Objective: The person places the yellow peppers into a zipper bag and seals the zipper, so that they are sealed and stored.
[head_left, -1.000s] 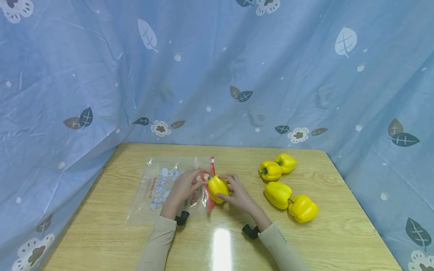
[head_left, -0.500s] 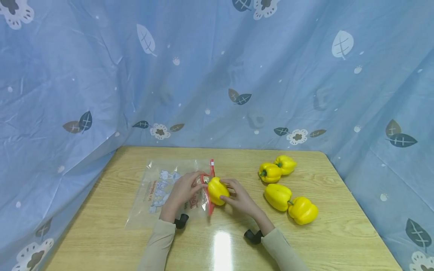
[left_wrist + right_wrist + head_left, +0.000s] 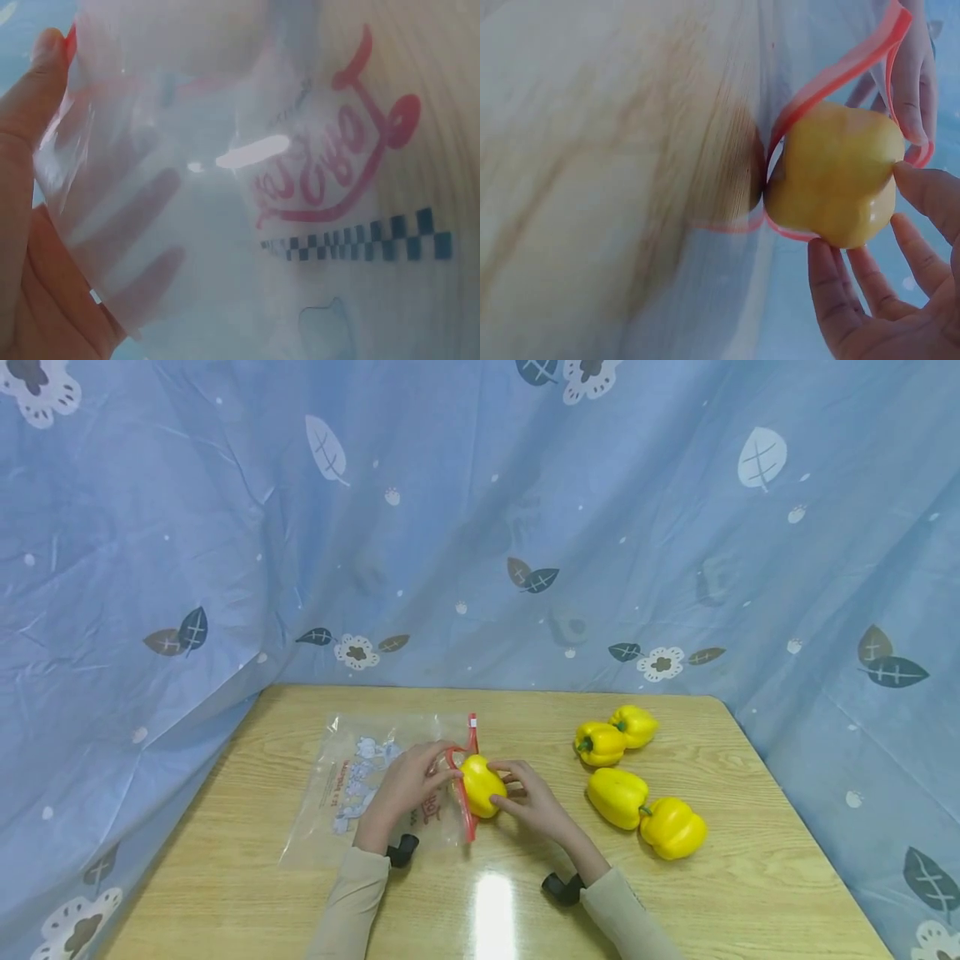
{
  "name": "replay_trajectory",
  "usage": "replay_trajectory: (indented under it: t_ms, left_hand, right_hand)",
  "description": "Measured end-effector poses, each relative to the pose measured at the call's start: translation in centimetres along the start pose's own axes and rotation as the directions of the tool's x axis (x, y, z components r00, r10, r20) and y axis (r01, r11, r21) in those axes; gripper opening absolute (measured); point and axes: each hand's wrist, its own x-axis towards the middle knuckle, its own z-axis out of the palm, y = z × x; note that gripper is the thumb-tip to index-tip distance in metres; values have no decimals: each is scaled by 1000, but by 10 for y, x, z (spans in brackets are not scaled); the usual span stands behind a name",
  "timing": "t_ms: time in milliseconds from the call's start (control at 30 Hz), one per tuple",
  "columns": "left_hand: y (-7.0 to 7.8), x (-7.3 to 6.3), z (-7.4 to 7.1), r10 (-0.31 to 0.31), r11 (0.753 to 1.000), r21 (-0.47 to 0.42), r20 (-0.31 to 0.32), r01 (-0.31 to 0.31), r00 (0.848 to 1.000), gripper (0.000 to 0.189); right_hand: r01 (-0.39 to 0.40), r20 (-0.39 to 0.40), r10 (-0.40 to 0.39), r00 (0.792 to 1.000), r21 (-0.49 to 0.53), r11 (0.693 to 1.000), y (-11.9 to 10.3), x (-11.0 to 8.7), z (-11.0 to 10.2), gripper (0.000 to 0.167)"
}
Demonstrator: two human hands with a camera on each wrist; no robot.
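Note:
A clear plastic zip bag [image 3: 318,810] with a red zip edge [image 3: 473,739] lies flat, its mouth facing right. My left hand [image 3: 405,781] pinches the upper layer at that mouth; in the left wrist view, the thumb [image 3: 45,82] lies outside while other fingers show through the film. With thumb and fingertips, my right hand [image 3: 536,802] grips a yellow bell pepper [image 3: 483,787] from the right. In the right wrist view, the pepper [image 3: 840,176] sits within the loop of the red edge [image 3: 832,79], its far end hidden inside the bag.
Several more yellow bell peppers lie on the wooden table to the right: a pair farther back [image 3: 600,743] and a nearer pair [image 3: 673,828]. A blue patterned curtain [image 3: 450,527] hangs behind the table and along its sides.
The pepper has entered the bag's mouth, and the red edge now crosses its left side. My right hand has shifted slightly with it, while my left hand stays at the opening.

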Motion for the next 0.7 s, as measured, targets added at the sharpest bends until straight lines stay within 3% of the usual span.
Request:
replay_trajectory:
  t_ms: [267, 433, 567, 700]
  left_hand:
    - [2, 1, 2, 20, 1000, 10, 16, -20, 1000, 47]
    - [3, 1, 3, 20, 1000, 11, 14, -21, 1000, 47]
    - [2, 1, 3, 30, 999, 11, 15, -30, 999, 46]
    - [0, 2, 3, 37, 999, -7, 22, -36, 999, 44]
  right_hand:
    - [27, 32, -30, 999, 96, 995, 13, 1, 7, 36]
    - [56, 33, -57, 998, 52, 997, 37, 3, 13, 35]
    - [80, 48, -82, 995, 52, 995, 22, 1, 12, 34]
    - [72, 71, -81, 994, 116, 991, 6, 0, 12, 34]
